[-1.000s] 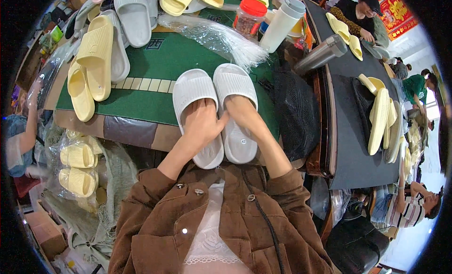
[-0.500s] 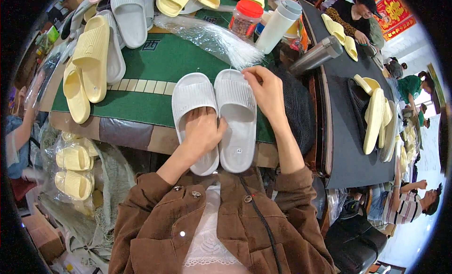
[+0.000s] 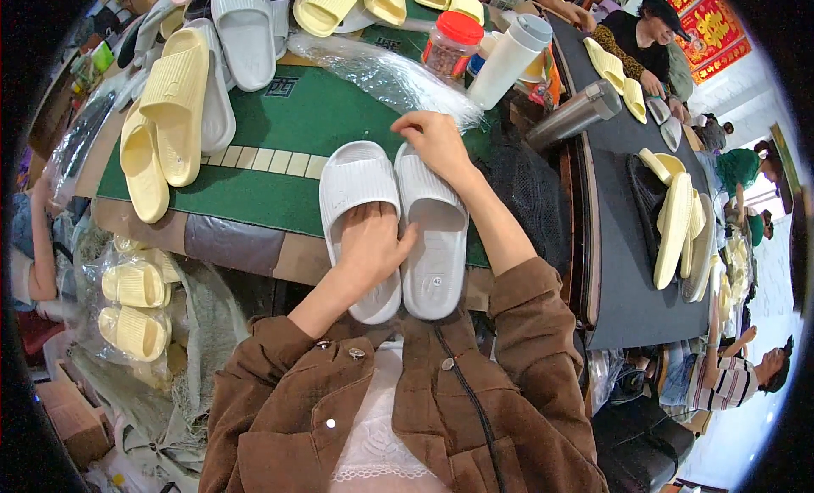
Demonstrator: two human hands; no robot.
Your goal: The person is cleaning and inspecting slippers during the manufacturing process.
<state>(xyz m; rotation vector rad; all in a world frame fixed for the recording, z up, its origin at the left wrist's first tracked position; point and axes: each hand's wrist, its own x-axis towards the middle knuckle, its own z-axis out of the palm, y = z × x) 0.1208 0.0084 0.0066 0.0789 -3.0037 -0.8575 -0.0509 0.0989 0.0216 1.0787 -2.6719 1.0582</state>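
Note:
A pair of light grey slippers lies toe-away at the table's near edge, their heels toward my chest. In the left slipper (image 3: pixel 360 184), my left hand (image 3: pixel 371 245) has its fingers tucked under the ribbed strap, so the fingertips are hidden; its thumb lies toward the right slipper (image 3: pixel 435 260). Above the right slipper's toe, my right hand (image 3: pixel 436 147) is bent over with thumb and forefinger pinched together. Whatever that pinch may hold is too small to make out. Beyond it lies a bundle of clear plastic strands (image 3: pixel 398 77).
Yellow slippers (image 3: pixel 176 111) and grey ones (image 3: pixel 244 35) cover the far left of the green mat (image 3: pixel 288 116). A red-lidded jar (image 3: pixel 452 44), a white bottle (image 3: pixel 511 61) and a steel flask (image 3: pixel 577 113) stand at the right. Several people work around, one (image 3: pixel 653 39) across the dark table.
My right hand has moved left across the right slipper's toe, from its right side. My left hand stays under the strap. The view has shifted slightly.

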